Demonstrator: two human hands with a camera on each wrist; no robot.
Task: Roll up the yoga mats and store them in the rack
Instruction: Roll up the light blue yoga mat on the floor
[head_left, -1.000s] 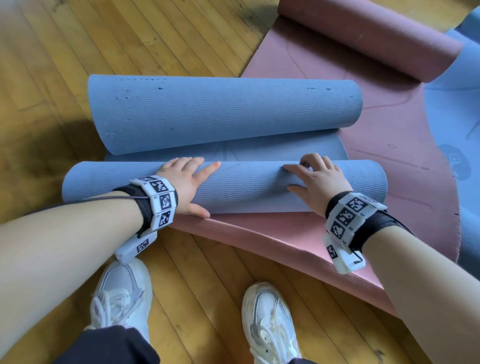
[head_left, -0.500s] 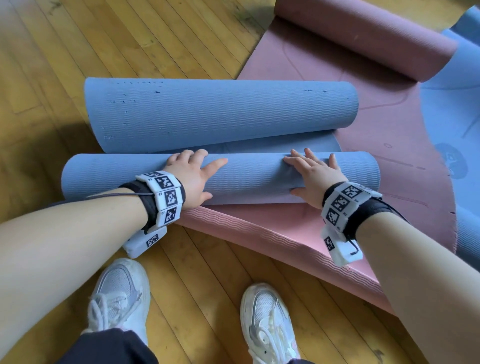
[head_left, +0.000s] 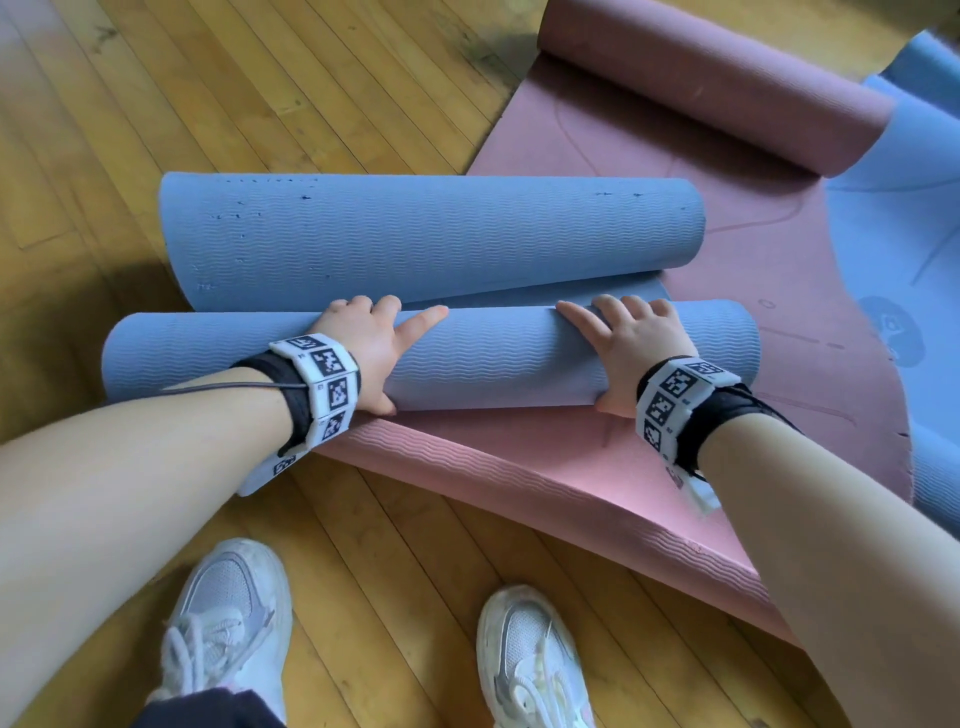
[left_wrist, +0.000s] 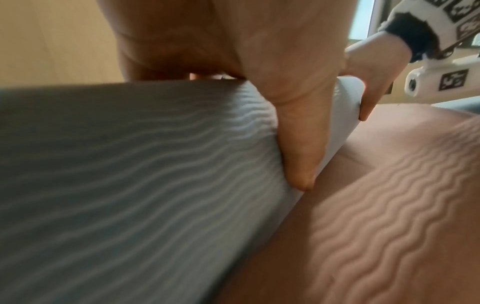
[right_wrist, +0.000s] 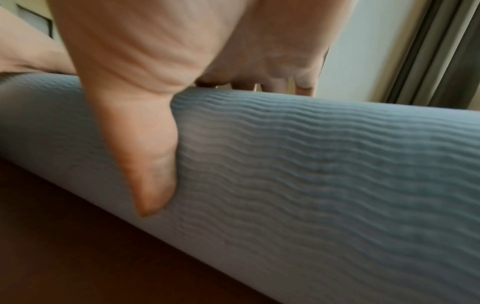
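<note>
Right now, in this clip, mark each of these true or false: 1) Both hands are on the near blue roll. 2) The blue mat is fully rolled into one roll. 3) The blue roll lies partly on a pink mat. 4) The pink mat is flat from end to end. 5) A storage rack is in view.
1) True: the left hand and right hand both rest on the near blue roll.
2) False: a second blue roll remains at its far end.
3) True: the pink mat lies under it.
4) False: its far end is curled up.
5) False: none shows.
</note>
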